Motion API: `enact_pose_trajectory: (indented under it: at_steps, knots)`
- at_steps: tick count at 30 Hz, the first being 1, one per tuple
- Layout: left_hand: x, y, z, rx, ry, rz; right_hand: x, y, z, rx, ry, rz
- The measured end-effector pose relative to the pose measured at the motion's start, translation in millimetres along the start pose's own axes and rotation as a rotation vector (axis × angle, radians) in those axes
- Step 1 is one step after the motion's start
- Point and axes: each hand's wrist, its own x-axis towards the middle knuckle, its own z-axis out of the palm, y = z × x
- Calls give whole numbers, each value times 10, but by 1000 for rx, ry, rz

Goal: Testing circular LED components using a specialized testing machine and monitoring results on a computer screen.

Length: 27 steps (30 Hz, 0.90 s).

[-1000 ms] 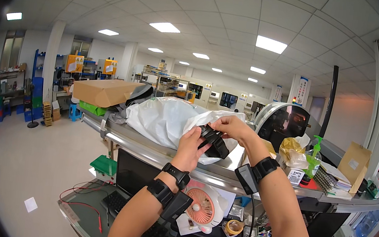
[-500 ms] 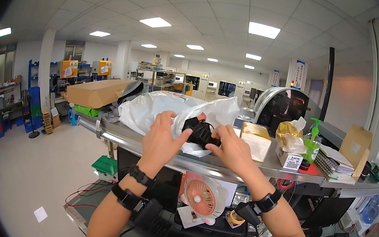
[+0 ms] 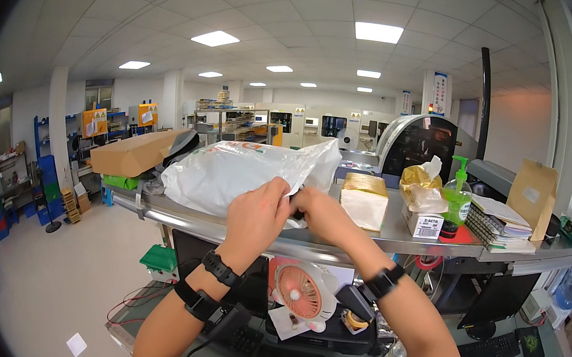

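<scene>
A white plastic bag [image 3: 222,171] with coloured print lies on the metal shelf, its right end standing up in a peak. My left hand [image 3: 258,212] pinches the edge of that bag near its mouth, fingers closed. Right beside it, my right hand [image 3: 323,215] is curled at the bag's opening. Its fingertips are partly covered by the plastic and the other hand. Only a small dark patch shows between the hands, so I cannot make out what the right fingers grip.
The metal shelf [image 3: 399,245] carries a cardboard box [image 3: 133,151] at left, a paper stack [image 3: 363,206], a green pump bottle [image 3: 456,199] and notebooks [image 3: 498,224] at right. Below are a pink fan [image 3: 297,292], a monitor [image 3: 499,301] and a keyboard [image 3: 489,353].
The black object seen in my hands earlier is out of sight. My hands have come together at the bag's mouth, and the bag now covers more. My view has shifted slightly.
</scene>
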Motion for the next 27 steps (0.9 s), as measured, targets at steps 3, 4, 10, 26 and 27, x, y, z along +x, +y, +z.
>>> enact_pose_trajectory:
  at_steps: [3,4,10,26,27]
  knots:
    - [31,12,34,-41,-9,-29,-382,-99,-37,-145,-1,-84]
    - [40,15,44,-63,-14,-57,-445,-162,-82,-283,-18,-97]
    - [-28,-77,230,-387,15,-138,-543,-181,-233,-466,36,-32]
    - [-839,438,-245,-484,-101,-288,-1459,-773,-609,-22,366,-45]
    - [-943,567,-436,-539,-179,-371,-1597,-885,-614,152,371,-19]
